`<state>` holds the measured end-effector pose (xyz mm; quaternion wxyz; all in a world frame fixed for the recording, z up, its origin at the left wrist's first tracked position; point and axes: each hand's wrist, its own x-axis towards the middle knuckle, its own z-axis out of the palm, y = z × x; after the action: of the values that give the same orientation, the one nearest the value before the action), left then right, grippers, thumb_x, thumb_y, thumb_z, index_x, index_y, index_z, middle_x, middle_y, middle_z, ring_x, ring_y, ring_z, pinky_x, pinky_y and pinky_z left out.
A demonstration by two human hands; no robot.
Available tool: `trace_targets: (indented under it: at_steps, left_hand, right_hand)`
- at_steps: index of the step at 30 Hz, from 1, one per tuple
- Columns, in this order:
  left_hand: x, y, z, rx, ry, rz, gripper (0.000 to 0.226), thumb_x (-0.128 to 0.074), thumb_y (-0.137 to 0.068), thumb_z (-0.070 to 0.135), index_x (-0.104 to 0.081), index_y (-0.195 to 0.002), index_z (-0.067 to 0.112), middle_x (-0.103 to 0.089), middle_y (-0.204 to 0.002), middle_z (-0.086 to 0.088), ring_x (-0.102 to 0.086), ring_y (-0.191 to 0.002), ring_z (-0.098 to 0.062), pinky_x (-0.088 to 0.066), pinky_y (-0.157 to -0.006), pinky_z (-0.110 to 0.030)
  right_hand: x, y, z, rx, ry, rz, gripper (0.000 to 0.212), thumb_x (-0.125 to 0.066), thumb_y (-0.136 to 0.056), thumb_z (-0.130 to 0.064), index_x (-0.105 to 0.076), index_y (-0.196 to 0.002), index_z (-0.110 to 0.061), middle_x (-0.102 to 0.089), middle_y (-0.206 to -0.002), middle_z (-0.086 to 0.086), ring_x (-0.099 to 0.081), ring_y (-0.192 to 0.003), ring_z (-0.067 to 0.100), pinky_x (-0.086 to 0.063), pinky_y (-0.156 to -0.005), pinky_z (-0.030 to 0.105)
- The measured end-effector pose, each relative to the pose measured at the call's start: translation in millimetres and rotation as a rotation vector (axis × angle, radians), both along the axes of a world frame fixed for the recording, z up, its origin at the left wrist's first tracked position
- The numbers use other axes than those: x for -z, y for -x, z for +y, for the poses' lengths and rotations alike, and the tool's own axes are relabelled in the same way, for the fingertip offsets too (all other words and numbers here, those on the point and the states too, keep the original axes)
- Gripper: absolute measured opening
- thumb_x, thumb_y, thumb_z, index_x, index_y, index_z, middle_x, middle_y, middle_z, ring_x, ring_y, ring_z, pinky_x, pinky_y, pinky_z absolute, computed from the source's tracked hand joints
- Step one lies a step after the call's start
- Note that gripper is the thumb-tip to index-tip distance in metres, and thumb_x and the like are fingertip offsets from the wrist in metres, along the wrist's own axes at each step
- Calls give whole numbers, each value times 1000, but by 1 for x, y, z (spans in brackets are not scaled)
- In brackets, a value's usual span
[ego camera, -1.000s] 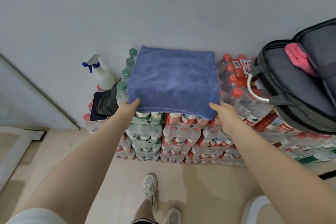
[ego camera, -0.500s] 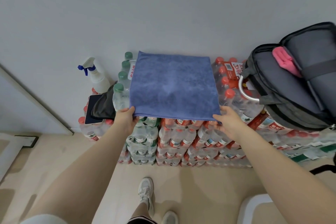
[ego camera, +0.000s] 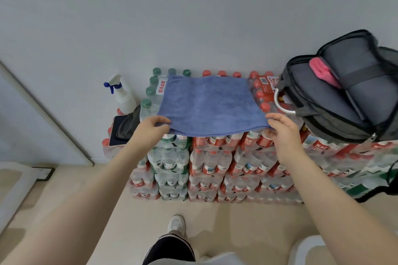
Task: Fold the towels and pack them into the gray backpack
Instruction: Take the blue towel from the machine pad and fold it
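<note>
A blue towel (ego camera: pixel 209 103) lies spread flat on top of stacked packs of water bottles (ego camera: pixel 211 161). My left hand (ego camera: pixel 150 130) pinches its near left corner. My right hand (ego camera: pixel 282 129) pinches its near right corner. The near edge sags a little between the two hands. To the right, the gray backpack (ego camera: pixel 336 97) lies open on the bottle packs, with a pink towel (ego camera: pixel 323 71) sticking out of it.
A white spray bottle (ego camera: pixel 122 94) stands against the wall at the left. A dark cloth and a phone (ego camera: pixel 118 127) lie beside the towel's left edge. A metal ring (ego camera: pixel 280 101) hangs from the backpack. My shoe (ego camera: pixel 176 224) stands on the beige floor below.
The towel has come down from hanging in front of the wall to lying flat on the bottle packs. Both hands kept hold of the near corners. The view tilted down.
</note>
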<state>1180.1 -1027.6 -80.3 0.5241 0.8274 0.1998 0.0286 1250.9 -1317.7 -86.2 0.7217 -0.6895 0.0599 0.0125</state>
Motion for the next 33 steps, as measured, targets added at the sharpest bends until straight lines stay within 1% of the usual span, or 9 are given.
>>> trace_targets:
  at_steps: [3, 7, 9, 14, 17, 19, 22, 29, 33]
  left_hand:
    - [-10, 2, 8, 244, -419, 73, 46, -62, -80, 8, -50, -124, 14, -43, -117, -6, -49, -98, -19, -35, -82, -20]
    - [-17, -8, 16, 158, -587, -111, 34, -52, -84, -1, -62, -115, 9, -54, -108, -15, -52, -102, -29, -32, -80, -21]
    - [-21, -14, 18, 117, -554, -166, 26, -55, -85, 0, -68, -105, 7, -51, -98, -11, -49, -92, -24, -32, -77, -23]
    - [-26, -33, 27, 161, -295, -195, 13, -62, -86, 13, -70, -95, 8, -50, -123, 1, -50, -108, -13, -35, -88, -24]
    - [-23, -50, 33, 112, -50, -182, 16, -58, -89, 19, -68, -87, 6, -62, -80, -4, -55, -67, -7, -41, -65, -14]
    - [-18, -66, 35, 0, -27, -178, 28, -54, -91, 24, -57, -74, 2, -41, -61, -5, -37, -51, -6, -28, -49, -16]
    - [-14, -95, 36, -61, 104, -172, 26, -47, -95, 26, -57, -75, 12, -51, -71, -2, -45, -64, -7, -37, -58, -16]
    - [-10, -175, 49, -103, 105, -110, 21, -47, -95, 21, -61, -80, 15, -57, -74, 2, -49, -69, -12, -38, -61, -24]
    - [0, -209, 62, -83, -24, 17, 18, -47, -91, 14, -64, -93, 10, -62, -92, -9, -52, -84, -21, -41, -73, -31]
  right_hand:
    - [-5, -2, -5, -74, -50, -22, 37, -38, -87, 14, -56, -104, -14, -64, -96, -1, -61, -85, 10, -49, -73, 19]
    - [-11, -6, -2, 13, 161, -90, 22, -53, -88, 0, -57, -99, -18, -63, -91, -4, -59, -84, 5, -45, -75, 18]
    - [-9, -12, 0, 46, 192, -135, 13, -53, -91, -7, -58, -98, -17, -60, -83, -8, -55, -77, 2, -42, -70, 15]
    - [-10, -37, -1, 48, 166, -89, 10, -52, -92, -10, -60, -90, -15, -60, -84, -6, -55, -84, 9, -44, -79, 20]
    - [-11, -58, 2, 6, 184, -49, 17, -51, -92, -9, -60, -82, -21, -63, -86, 0, -59, -90, 18, -48, -85, 33]
    - [-14, -74, 8, -14, 189, -56, 18, -50, -92, -9, -60, -83, -21, -63, -87, 1, -61, -85, 16, -51, -77, 28]
    - [-17, -102, 21, -10, 203, -56, 15, -49, -93, -11, -60, -85, -19, -63, -84, -3, -60, -76, 8, -50, -60, 16]
    - [-10, -187, 42, -17, 408, -8, 15, -49, -92, -16, -61, -90, -8, -61, -88, 9, -54, -84, 21, -41, -76, 35]
    - [5, -214, 55, -63, 545, 84, 16, -44, -90, -8, -57, -90, 1, -53, -84, 17, -47, -83, 20, -34, -64, 32]
